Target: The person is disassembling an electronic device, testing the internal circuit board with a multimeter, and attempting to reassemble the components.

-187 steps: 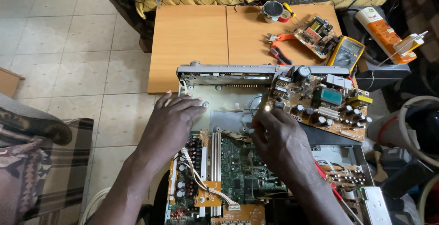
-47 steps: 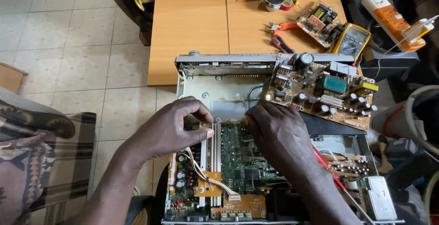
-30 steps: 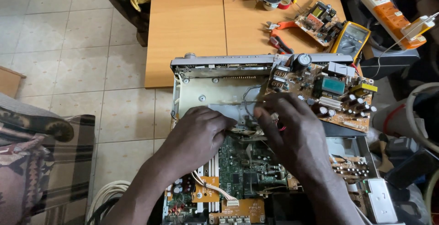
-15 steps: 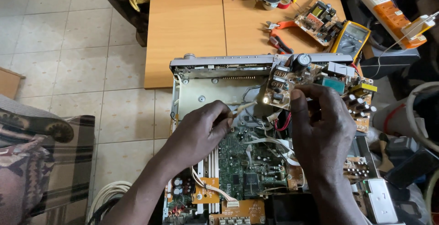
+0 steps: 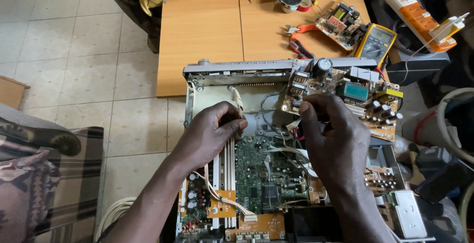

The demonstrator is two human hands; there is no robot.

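While the left hand pinches a flat ribbon cable inside the opened chassis, the right hand grips the tilted power board; support that board steadily, avoiding strain on wires.

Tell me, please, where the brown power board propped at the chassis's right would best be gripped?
Probably by its bare long edges, coming from above at the right end. The brown power board is crowded with upright capacitors, the right hand already covers its left end, and wires trail there.
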